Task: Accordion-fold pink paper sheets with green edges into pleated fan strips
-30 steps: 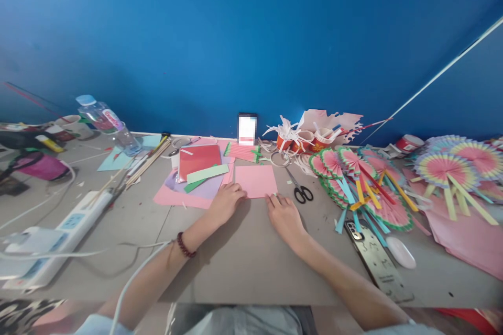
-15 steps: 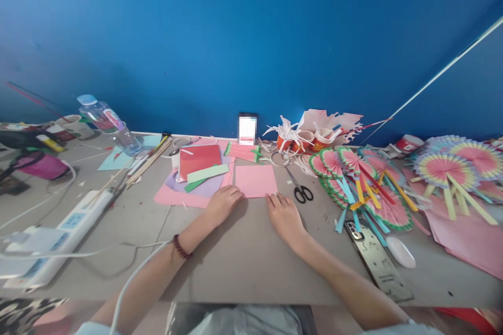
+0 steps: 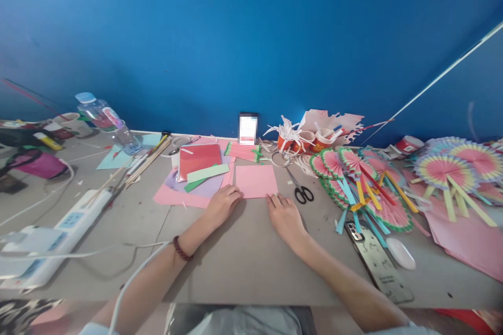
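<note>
A square sheet of pink paper point(image 3: 257, 181) lies flat on the grey table in front of me. At its lower left corner rests my left hand point(image 3: 222, 204), palm down, fingertips touching the paper's edge. My right hand point(image 3: 286, 215) lies at the lower right corner, its fingers stretched out and slightly apart. Neither hand lifts the sheet. Just right of the paper are black-handled scissors point(image 3: 303, 193). Beyond it lies a row of pleated pink paper with green ends point(image 3: 242, 152). Left of it, light green strips point(image 3: 208, 173) lie over a red paper packet point(image 3: 200, 161).
Folded paper fans point(image 3: 387, 209), a patterned phone point(image 3: 379, 261) and a white mouse point(image 3: 401, 253) are on the right. Paper cups point(image 3: 304, 141) stand by the blue wall near an upright screen point(image 3: 248, 130). A power strip point(image 3: 58, 241) and a tilted bottle point(image 3: 108, 123) are on the left.
</note>
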Demonstrator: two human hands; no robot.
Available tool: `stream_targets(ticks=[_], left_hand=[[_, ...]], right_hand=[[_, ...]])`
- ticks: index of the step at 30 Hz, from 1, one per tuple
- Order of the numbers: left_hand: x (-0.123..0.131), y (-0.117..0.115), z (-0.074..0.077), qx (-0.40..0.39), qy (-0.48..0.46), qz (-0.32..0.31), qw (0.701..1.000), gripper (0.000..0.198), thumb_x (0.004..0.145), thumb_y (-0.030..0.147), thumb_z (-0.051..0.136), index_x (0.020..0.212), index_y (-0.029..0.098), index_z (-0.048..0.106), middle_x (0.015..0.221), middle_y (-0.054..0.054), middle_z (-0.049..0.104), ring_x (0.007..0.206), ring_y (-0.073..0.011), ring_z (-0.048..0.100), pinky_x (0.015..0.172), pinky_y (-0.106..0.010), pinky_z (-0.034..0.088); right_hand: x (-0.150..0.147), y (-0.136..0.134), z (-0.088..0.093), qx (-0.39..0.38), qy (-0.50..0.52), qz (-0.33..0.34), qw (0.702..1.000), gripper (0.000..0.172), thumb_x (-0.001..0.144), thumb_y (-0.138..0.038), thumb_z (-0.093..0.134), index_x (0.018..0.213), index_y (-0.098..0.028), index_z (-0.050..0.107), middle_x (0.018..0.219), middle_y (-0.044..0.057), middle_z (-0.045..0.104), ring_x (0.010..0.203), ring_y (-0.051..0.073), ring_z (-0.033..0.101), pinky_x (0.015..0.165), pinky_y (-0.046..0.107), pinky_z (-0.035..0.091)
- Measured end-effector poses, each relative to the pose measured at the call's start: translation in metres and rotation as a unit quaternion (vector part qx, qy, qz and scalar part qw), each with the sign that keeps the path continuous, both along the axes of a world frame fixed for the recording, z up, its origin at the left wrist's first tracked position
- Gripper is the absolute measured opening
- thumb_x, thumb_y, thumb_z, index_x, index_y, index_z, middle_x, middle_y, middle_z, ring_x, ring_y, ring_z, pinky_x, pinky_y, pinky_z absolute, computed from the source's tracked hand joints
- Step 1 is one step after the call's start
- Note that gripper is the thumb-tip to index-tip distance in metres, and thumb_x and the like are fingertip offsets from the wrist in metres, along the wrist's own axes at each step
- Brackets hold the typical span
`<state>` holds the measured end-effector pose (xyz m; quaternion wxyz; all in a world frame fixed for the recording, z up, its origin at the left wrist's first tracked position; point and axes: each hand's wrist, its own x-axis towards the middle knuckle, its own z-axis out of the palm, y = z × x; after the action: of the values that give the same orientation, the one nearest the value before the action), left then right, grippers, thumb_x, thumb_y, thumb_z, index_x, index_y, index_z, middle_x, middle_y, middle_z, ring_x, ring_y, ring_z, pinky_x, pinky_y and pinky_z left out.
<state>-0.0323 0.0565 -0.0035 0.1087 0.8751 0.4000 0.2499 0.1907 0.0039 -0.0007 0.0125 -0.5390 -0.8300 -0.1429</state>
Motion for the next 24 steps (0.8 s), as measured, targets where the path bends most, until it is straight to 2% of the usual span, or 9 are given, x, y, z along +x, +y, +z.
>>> stream_targets(ticks=[6,10,14,18,24], left_hand=[[0.002,-0.013,0.003,0.082,0.106,-0.005,0.991,0.025,0.086,0.006,0.040,0.094,0.016,0.061,0.107,-0.011,0.058,0.101,-0.0222,0.052,0.086,-0.038,0.045],[0.015,-0.031,0.003,0.108,0.169,0.012,0.980,0.026,0.080,0.001,0.041,0.088,0.012,0.063,0.090,-0.012,0.059,0.093,-0.0244,0.054,0.087,-0.040,0.044],[0.028,-0.048,-0.001,0.102,0.187,0.067,0.975,0.034,0.075,0.006,0.046,0.105,0.005,0.060,0.105,-0.017,0.057,0.096,-0.0273,0.052,0.091,-0.043,0.040],[0.034,-0.056,0.002,0.071,0.201,0.087,0.973,0.054,0.076,0.018,0.045,0.127,0.001,0.046,0.110,-0.019,0.055,0.105,-0.0302,0.047,0.094,-0.046,0.036],[0.032,-0.055,0.011,0.067,0.237,0.086,0.965,0.053,0.078,0.021,0.046,0.129,0.006,0.045,0.108,-0.015,0.055,0.103,-0.0268,0.047,0.096,-0.042,0.035]], right_hand=[[-0.001,-0.001,0.003,-0.005,-0.004,-0.005,1.000,0.042,0.081,-0.007,0.050,0.123,-0.011,0.053,0.110,0.014,0.061,0.102,0.024,0.055,0.081,0.035,0.045],[-0.001,-0.002,0.001,-0.004,0.005,-0.003,1.000,0.043,0.081,-0.006,0.049,0.124,-0.011,0.052,0.110,0.015,0.060,0.103,0.024,0.055,0.081,0.036,0.045],[-0.001,-0.002,0.001,-0.004,-0.003,-0.005,1.000,0.044,0.081,-0.006,0.048,0.125,-0.010,0.051,0.113,0.015,0.060,0.104,0.025,0.055,0.082,0.036,0.045],[-0.004,-0.004,0.003,-0.017,0.000,-0.014,1.000,0.046,0.083,-0.008,0.047,0.128,-0.011,0.049,0.118,0.015,0.058,0.109,0.026,0.053,0.085,0.037,0.045],[-0.009,-0.010,0.009,-0.046,0.034,-0.031,0.998,0.046,0.089,-0.024,0.044,0.133,-0.012,0.045,0.127,0.015,0.053,0.118,0.031,0.046,0.093,0.042,0.041]])
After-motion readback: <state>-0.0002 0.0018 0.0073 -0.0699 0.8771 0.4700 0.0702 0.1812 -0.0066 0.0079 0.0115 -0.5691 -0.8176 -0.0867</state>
